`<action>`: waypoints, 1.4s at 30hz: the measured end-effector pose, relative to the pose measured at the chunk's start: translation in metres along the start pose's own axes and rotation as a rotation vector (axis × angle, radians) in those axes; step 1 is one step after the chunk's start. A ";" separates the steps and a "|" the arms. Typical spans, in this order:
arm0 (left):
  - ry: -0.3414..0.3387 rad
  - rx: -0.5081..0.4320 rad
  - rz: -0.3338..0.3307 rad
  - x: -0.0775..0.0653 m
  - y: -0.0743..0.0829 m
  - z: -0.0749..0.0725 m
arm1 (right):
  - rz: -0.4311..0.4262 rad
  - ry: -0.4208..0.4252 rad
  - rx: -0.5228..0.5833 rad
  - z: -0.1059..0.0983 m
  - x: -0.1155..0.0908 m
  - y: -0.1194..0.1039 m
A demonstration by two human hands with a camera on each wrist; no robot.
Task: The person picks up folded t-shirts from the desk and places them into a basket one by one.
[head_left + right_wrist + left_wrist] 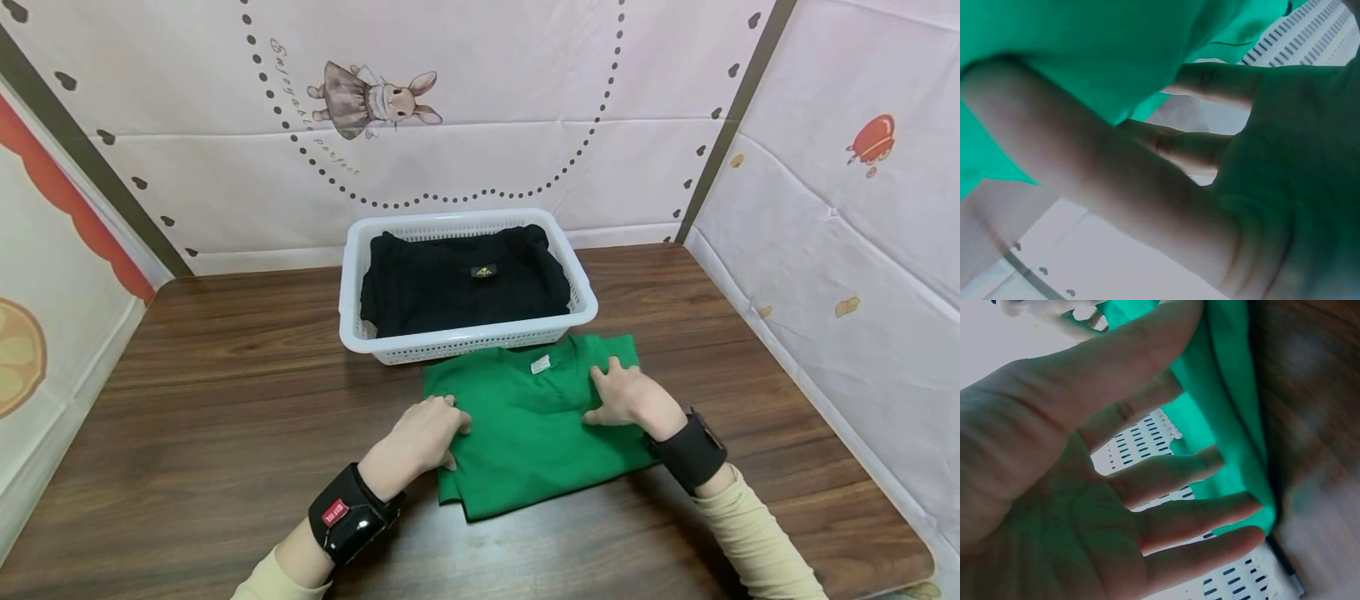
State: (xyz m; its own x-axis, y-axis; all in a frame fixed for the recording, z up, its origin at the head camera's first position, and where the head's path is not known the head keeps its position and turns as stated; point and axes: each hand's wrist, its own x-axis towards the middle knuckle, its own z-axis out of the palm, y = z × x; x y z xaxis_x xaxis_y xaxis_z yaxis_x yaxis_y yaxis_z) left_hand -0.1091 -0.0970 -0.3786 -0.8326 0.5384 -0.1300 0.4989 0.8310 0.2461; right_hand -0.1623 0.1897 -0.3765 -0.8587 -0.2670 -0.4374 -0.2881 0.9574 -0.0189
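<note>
A folded green T-shirt (525, 433) with a white neck label (540, 364) lies on the table, its collar toward the basket. My left hand (423, 429) rests at the shirt's left edge. The left wrist view shows its fingers (1185, 519) spread and nearly straight against the green cloth (1235, 425). On the shirt's right half sits my right hand (630, 396), fingertips touching the fabric. Its thumb (1085, 150) lies extended along the cloth in the right wrist view. Both hands wear black wrist bands.
Just behind the shirt stands a white plastic basket (480, 333) holding a folded black garment (465, 287). The shirt's collar edge overlaps the basket's front in the head view. Brown wood table (262, 433) extends on both sides, with printed white sheets (480, 158) behind and beside it.
</note>
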 end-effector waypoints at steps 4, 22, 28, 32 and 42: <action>0.041 0.005 -0.010 -0.007 -0.001 -0.002 | -0.015 0.038 -0.014 0.002 -0.001 -0.010; 0.053 0.035 -0.092 -0.033 -0.022 -0.008 | -0.103 0.132 -0.021 0.006 0.001 -0.048; 0.041 0.006 -0.145 -0.038 -0.029 -0.013 | -0.115 0.169 -0.018 0.007 0.000 -0.057; 0.057 -0.032 -0.158 -0.038 -0.033 -0.014 | -0.108 0.162 -0.016 0.006 0.001 -0.057; 0.347 0.053 -0.397 -0.021 -0.031 0.007 | 0.065 0.162 0.078 0.000 0.015 -0.036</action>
State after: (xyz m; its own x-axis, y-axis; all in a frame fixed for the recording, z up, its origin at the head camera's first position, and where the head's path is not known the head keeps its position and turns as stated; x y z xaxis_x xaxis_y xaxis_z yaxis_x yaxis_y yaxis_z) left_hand -0.1057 -0.1327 -0.3902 -0.9862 0.1101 0.1239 0.1328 0.9722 0.1928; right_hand -0.1647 0.1511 -0.3818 -0.9332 -0.2124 -0.2898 -0.2014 0.9772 -0.0677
